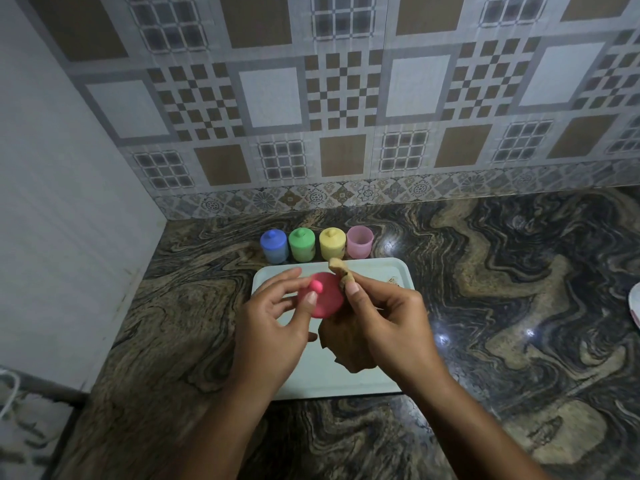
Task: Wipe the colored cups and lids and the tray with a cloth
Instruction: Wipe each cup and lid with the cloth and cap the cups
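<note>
just above the middle of the frame, four small cups stand in a row on the marbled bench (519, 306), behind the pale tray (394, 271): blue cup (274, 249), green cup (302, 248) and yellow cup (332, 247), each with its lid on, then the pink cup (359, 242) with no lid. below them, over the tray, the left hand (273, 327) holds the pink lid (327, 297), thumb on its face beside the knob and fingers curled behind. the brown cloth (341, 271) touches the lid's right edge. the right hand (384, 317) pinches it, and the rest of the cloth hangs under that hand. a white rim (635, 306) shows at the right edge.
</note>
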{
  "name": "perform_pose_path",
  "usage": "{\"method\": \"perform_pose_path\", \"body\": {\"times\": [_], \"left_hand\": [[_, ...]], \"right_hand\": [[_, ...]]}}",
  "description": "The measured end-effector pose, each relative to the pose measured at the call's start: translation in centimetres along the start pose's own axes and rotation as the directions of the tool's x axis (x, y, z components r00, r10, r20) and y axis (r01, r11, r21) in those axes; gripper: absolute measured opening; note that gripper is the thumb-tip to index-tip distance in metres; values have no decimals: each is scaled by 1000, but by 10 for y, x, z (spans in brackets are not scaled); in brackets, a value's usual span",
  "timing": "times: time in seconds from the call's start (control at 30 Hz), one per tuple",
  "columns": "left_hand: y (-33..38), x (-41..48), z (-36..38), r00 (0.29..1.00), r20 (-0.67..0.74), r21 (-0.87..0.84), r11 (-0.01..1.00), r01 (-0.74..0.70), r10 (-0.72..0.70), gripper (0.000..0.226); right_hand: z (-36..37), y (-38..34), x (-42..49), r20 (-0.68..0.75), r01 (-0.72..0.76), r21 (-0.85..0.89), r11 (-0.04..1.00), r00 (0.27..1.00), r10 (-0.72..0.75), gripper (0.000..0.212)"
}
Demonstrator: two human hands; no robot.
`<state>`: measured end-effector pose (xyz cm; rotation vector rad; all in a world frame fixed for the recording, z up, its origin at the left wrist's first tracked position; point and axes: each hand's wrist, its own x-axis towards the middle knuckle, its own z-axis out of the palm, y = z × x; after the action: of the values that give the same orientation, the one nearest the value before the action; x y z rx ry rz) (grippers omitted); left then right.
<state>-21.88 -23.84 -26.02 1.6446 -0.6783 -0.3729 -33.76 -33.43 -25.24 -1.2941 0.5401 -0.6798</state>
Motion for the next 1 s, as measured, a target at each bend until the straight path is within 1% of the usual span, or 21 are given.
{"method": "perform_pose_path", "body": {"times": [0.07, 0.17, 0.27, 0.3, 0.33, 0.37, 0.43, 0.47, 0.5, 0.57, 0.73, 0.83, 0.9, 1.0], "left_hand": [[-4, 1, -2, 998, 23, 102, 993, -58, 56, 16], [-4, 0, -3, 991, 110, 132, 988, -87, 72, 24], [-11, 1, -1, 980, 122, 245, 952, -182, 155, 22], [-15, 2, -1, 979, 118, 285, 939, -191, 164, 20], [-19, 4, -1, 978, 114, 329, 922, -202, 174, 19], [-24, 7, -1, 974, 112, 378, 898, -224, 196, 16], [-34, 12, 2, 962, 123, 454, 848, -274, 246, 13], [-39, 16, 4, 960, 126, 471, 837, -279, 249, 12], [-45, 21, 6, 962, 124, 482, 833, -272, 242, 12], [-54, 31, 13, 967, 114, 506, 824, -255, 229, 15], [-67, 68, 37, 972, 119, 573, 786, -233, 201, 16], [-69, 96, 56, 972, 133, 634, 737, -235, 195, 17], [-68, 115, 69, 968, 144, 690, 681, -247, 205, 19], [-61, 142, 89, 974, 126, 749, 625, -219, 189, 22]], "right_hand": [[-1, -1, 0, -19, -15, -11, 1000, 1000, 15, 25], [-6, 1, 2, -33, -22, -72, 997, 999, 20, 23], [-10, 12, 2, -37, -9, -138, 990, 999, 4, 23], [-11, 18, 2, -45, 13, -182, 983, 999, -21, 24], [-14, 25, 2, -50, 69, -263, 962, 995, -85, 25], [-17, 33, 4, -47, 152, -384, 911, 982, -184, 27], [-24, 48, 11, -10, 322, -619, 717, 909, -417, 31], [-28, 56, 16, 22, 382, -685, 620, 862, -506, 31], [-31, 64, 22, 47, 406, -728, 553, 834, -550, 31], [-38, 76, 35, 76, 400, -778, 484, 825, -559, 32], [-54, 93, 71, 144, 400, -829, 390, 828, -541, 35], [-64, 101, 98, 156, 383, -846, 370, 842, -516, 38], [-69, 103, 116, 140, 361, -854, 375, 854, -501, 39], [-78, 100, 141, 91, 307, -873, 380, 867, -490, 34]]}}
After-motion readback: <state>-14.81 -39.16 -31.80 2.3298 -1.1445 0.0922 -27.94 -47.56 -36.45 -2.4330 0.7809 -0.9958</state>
